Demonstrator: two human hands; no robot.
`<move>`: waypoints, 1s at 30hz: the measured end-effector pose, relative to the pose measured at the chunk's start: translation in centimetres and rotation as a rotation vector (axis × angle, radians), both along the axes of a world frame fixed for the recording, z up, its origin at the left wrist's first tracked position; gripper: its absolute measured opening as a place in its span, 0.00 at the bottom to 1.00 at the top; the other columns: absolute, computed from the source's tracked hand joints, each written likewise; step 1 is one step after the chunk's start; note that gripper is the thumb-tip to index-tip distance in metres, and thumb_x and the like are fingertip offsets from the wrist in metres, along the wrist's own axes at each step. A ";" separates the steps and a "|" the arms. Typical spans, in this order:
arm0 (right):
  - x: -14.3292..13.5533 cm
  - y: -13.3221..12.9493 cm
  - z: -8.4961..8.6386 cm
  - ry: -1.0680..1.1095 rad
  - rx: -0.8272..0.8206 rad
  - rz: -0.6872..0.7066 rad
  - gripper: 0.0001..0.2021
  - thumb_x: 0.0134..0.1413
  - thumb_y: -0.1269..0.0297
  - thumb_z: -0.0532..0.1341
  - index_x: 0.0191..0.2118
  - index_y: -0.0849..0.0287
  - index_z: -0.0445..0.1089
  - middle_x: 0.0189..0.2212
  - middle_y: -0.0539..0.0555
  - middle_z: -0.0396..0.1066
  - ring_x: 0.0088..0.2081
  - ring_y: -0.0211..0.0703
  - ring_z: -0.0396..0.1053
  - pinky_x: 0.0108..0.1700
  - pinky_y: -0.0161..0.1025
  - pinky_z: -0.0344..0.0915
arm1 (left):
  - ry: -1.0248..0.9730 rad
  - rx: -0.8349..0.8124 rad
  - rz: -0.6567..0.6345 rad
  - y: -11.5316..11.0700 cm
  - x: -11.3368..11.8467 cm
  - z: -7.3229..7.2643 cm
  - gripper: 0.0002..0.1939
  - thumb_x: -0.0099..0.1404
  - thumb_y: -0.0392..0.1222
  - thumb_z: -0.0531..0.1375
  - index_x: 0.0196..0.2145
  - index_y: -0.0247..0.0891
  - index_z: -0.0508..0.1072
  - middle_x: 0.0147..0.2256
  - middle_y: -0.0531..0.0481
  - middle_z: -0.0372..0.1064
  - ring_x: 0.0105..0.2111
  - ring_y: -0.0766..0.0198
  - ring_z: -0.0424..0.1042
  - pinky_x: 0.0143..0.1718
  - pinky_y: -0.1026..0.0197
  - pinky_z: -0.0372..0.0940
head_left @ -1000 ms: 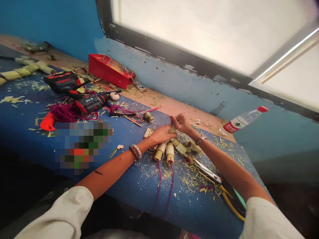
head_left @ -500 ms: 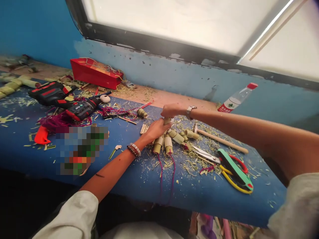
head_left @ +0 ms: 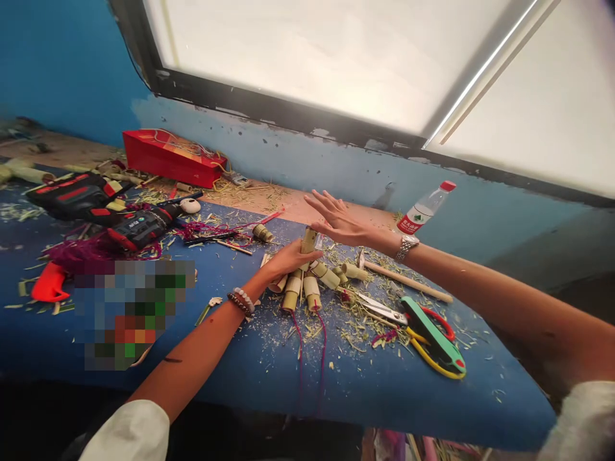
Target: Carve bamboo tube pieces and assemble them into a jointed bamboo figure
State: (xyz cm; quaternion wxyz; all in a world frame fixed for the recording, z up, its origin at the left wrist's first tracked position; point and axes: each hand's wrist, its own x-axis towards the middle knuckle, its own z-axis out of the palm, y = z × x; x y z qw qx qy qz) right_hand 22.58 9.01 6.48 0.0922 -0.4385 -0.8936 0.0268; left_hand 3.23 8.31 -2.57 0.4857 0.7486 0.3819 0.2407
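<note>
My left hand point(head_left: 289, 257) is wrapped round an upright bamboo piece point(head_left: 309, 239), whose top shows above the fingers. Just beyond it, my right hand point(head_left: 336, 219) is raised with its fingers spread and nothing in it. Below my left hand lie short bamboo segments point(head_left: 292, 293), two of them trailing purple cords point(head_left: 323, 342) toward the table's front edge. Another bamboo segment point(head_left: 354, 272) rests to the right among shavings. How the held piece joins the ones beneath is hidden by my left hand.
Scissors point(head_left: 418, 333) and a wooden-handled hammer point(head_left: 408, 280) lie on the right, with a water bottle point(head_left: 425, 208) behind. On the left are a cordless drill point(head_left: 139, 227), an orange-handled tool point(head_left: 50, 283) and purple cord. A red box point(head_left: 173, 160) stands by the wall.
My right hand has come off the top of the bamboo piece and opened, its fingers now spread. My left hand still grips the piece. The view has shifted slightly.
</note>
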 end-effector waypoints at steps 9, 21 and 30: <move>-1.1 1.7 -2.3 0.029 0.043 0.336 0.20 0.71 0.55 0.49 0.33 0.59 0.71 0.30 0.54 0.73 0.29 0.38 0.65 0.35 0.38 0.60 | -0.001 -0.116 -0.067 -0.6 -0.1 0.8 0.09 0.60 0.45 0.59 0.35 0.37 0.68 0.29 0.53 0.67 0.28 0.63 0.65 0.27 0.62 0.61; -1.3 2.8 -4.5 -0.049 0.154 0.522 0.27 0.71 0.54 0.42 0.21 0.56 0.60 0.19 0.50 0.62 0.20 0.36 0.51 0.26 0.40 0.47 | -0.058 -0.164 -0.126 -1.2 -0.1 0.6 0.12 0.60 0.48 0.62 0.37 0.37 0.72 0.30 0.53 0.67 0.31 0.63 0.64 0.30 0.62 0.61; -1.4 1.8 -4.6 -0.086 0.070 0.275 0.31 0.72 0.57 0.40 0.15 0.58 0.56 0.14 0.50 0.58 0.18 0.33 0.42 0.26 0.41 0.42 | -0.020 -0.183 -0.100 -1.5 0.2 0.6 0.09 0.59 0.46 0.60 0.31 0.37 0.68 0.26 0.53 0.65 0.26 0.64 0.63 0.25 0.63 0.57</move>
